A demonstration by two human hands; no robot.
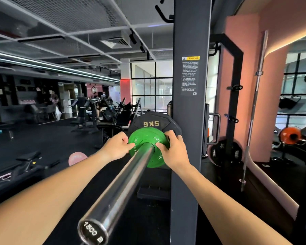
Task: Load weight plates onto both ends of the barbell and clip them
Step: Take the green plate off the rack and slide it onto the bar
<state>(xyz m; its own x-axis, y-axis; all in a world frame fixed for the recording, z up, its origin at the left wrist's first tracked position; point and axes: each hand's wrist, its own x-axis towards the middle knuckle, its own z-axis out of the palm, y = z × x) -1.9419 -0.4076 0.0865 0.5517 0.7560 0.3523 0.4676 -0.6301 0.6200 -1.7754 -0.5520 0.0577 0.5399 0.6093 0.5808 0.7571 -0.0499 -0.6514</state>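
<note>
On the bar (120, 183), my left hand (113, 147) and right hand (173, 149) clamp the green plate (149, 138) — behind it, a black plate (154, 121) reads "5KG".

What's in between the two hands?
In the head view, the green plate and the shiny bar sit between the left hand and right hand.

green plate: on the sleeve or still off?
On. The barbell sleeve passes through the green plate, which sits against the black 5KG plate. Both hands grip its rim. No clip visible.
</note>
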